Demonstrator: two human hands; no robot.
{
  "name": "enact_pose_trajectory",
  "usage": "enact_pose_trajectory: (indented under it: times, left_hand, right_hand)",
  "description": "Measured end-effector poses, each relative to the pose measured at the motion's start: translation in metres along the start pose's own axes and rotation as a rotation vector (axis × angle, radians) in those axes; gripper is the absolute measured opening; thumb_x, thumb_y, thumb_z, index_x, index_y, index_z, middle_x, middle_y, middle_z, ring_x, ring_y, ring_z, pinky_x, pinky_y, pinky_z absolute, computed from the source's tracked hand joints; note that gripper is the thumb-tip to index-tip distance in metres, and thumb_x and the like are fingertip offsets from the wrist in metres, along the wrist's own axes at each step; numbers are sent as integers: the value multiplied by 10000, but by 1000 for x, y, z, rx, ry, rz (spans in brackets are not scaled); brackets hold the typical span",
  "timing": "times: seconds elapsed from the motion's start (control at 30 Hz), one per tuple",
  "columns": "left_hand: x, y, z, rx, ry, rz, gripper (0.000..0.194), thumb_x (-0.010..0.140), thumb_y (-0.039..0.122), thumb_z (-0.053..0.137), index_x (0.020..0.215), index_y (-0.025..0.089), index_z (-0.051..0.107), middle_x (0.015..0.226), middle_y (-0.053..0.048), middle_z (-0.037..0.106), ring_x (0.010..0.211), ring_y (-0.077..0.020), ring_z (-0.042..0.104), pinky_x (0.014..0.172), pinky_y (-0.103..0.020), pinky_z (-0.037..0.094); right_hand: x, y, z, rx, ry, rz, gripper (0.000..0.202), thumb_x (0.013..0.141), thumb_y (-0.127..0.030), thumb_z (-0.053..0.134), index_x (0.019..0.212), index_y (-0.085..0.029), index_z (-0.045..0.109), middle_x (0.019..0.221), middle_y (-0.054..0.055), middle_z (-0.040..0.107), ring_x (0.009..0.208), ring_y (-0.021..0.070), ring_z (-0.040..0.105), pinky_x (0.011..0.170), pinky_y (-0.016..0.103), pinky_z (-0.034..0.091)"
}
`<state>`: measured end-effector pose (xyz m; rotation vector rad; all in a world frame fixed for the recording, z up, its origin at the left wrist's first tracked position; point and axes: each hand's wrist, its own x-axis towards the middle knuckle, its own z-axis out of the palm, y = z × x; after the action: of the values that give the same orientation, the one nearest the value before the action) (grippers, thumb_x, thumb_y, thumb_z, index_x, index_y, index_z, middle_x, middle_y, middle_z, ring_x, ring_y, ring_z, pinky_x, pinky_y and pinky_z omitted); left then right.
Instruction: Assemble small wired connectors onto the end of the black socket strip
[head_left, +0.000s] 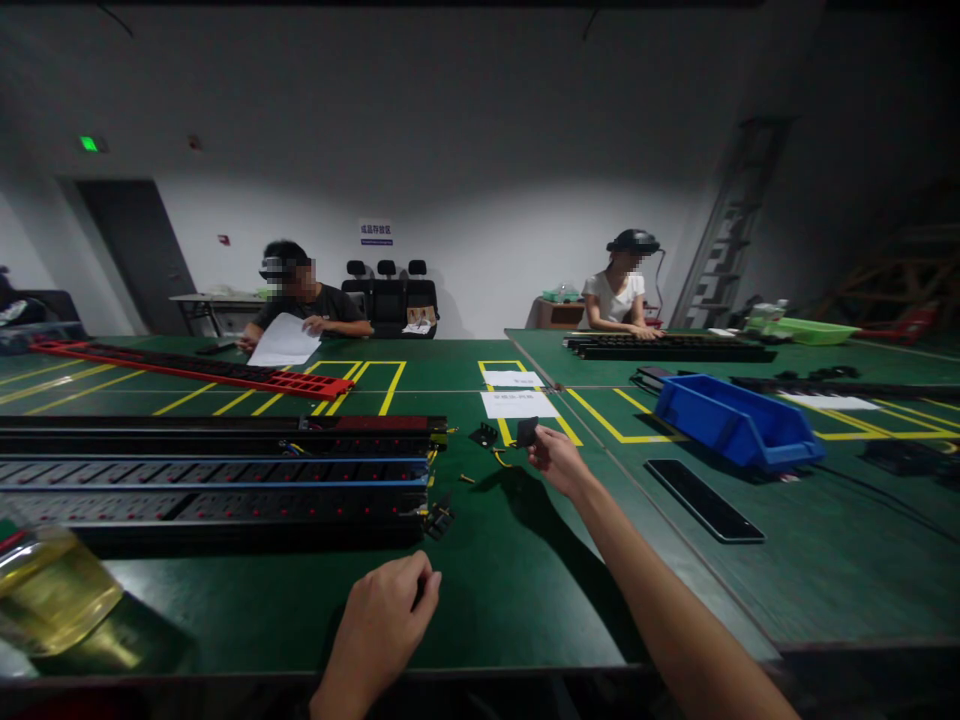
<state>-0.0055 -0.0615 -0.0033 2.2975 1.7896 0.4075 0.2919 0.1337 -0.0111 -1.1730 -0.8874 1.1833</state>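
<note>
My right hand (pixel 556 460) is raised over the table, thumb and fingers pinching a small flat black square piece (pixel 527 432). Just left of that piece lies a black fitting (pixel 484 434) with holes, and a yellow wire (pixel 501 458) is close below. My left hand (pixel 391 615) rests near the table's front edge with its fingers curled in; nothing shows in it. Beyond it, a small black end piece (pixel 439 518) lies by the ends of the long black strips with rows of sockets (pixel 300 505). A small brass-coloured screw-like part (pixel 467 478) lies between.
A bottle of yellow liquid (pixel 56 590) stands front left. On the right are a phone (pixel 705 500) and a blue bin (pixel 739 425). Printed papers (pixel 519 404) lie ahead, and a red rack-like frame (pixel 202 370) far left. Two people sit across the green table (pixel 555 620).
</note>
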Motion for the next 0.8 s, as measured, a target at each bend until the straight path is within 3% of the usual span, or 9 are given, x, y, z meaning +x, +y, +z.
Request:
enact_pose_trajectory:
  times: [0.2, 0.33, 0.5, 0.57, 0.67, 0.8]
  left_hand:
    - [1, 1, -1, 18, -9, 0, 287, 1052, 288, 403, 866, 209, 608, 853, -30, 718, 763, -171, 656, 691, -304, 342]
    - [1, 0, 0, 10, 6, 13, 297, 1052, 290, 396, 857, 208, 605, 841, -29, 717, 747, -165, 650, 684, -303, 343]
    - [1, -1, 1, 2, 23, 22, 291, 1045, 292, 404, 858, 211, 612, 831, -28, 718, 741, -162, 649, 676, -296, 347]
    - [0, -1, 2, -1, 27, 22, 291, 1045, 289, 404, 859, 212, 615, 831, -27, 717, 747, -162, 652, 678, -294, 350]
    - [0, -2, 2, -6, 32, 23, 285, 1041, 285, 412, 856, 215, 617, 815, -23, 712, 745, -162, 654, 680, -292, 352]
    - [1, -3, 3, 0, 20, 17, 288, 1045, 298, 415, 862, 220, 624, 817, -19, 714, 752, -164, 659, 679, -290, 351]
  right_hand:
    - [0, 8, 10, 68, 2, 218, 239, 957, -267, 591, 744, -222, 494, 546, -61, 444, 447, 82, 374, 424, 183, 306]
    - [2, 13, 10, 54, 72, 246, 268, 948, -271, 600, 733, -244, 443, 495, -85, 389, 420, 84, 364, 419, 181, 318]
    - [4, 14, 9, 55, 171, 228, 212, 920, -325, 622, 779, -242, 488, 480, -81, 401, 411, 91, 371, 391, 183, 312]
    - [4, 15, 9, -6, 194, 175, 174, 913, -350, 626, 820, -234, 535, 498, -75, 426, 420, 99, 389, 400, 200, 322]
    - [5, 17, 7, -196, 194, -22, 187, 932, -395, 581, 913, -212, 606, 598, -30, 541, 489, 129, 474, 455, 236, 378]
    - [4, 16, 2, -522, 274, -243, 274, 966, -398, 474, 1000, -187, 646, 844, 70, 704, 725, 204, 638, 626, 275, 484]
